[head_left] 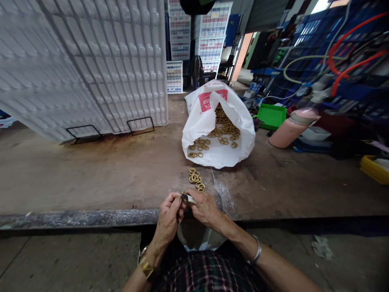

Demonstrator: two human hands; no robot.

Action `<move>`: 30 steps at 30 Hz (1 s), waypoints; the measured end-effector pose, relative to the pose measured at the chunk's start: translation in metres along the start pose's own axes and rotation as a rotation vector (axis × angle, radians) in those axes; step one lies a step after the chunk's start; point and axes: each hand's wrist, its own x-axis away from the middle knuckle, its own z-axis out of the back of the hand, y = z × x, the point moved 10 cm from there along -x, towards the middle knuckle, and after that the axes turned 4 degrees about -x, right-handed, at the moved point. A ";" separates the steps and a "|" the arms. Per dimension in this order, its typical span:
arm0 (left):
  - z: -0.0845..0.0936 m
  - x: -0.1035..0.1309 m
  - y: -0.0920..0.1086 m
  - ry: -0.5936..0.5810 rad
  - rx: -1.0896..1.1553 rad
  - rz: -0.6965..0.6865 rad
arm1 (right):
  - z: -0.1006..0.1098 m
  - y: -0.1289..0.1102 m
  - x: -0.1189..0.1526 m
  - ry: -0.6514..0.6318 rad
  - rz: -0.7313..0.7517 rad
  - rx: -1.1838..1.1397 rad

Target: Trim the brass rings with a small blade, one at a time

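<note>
A small piece [182,196] is pinched between the thumb and fingers of the left hand [167,215], and what appears to be a ring is only partly shown there, since it is largely covered by the fingertips. A white-and-dark tool [191,199] is gripped in the closed right hand [206,207], its dark end being brought right up to the pinched piece, so that both hands are occupied at the front edge of the worktable [91,178]. Just beyond the fingers, a short, partly overlapping line of loose brass-coloured rings [195,177] is laid out on the wood, between the hands and the mouth of a white bag [194,111]. The bag is tipped toward the person, and a far larger heap of rings [223,121] is held inside it, with a few scattered near its lip. By that measure, only a single piece is seen being worked, the short line is set within easy reach, and the bulk is left in the bag. Below the table edge, a pale container [197,235] is seen under the hands, but its contents are not shown; how many pieces are already finished therefore cannot be told, and no finished pile is made out elsewhere.
</note>
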 end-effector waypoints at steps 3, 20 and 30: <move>0.001 0.001 0.000 -0.001 -0.028 -0.015 | 0.000 0.002 -0.001 0.005 -0.009 0.043; -0.019 0.022 0.019 -0.103 0.189 0.037 | 0.022 0.037 0.001 -0.039 -0.236 0.326; -0.010 0.008 -0.003 -0.044 0.328 0.128 | 0.046 0.072 0.006 0.113 -0.363 0.219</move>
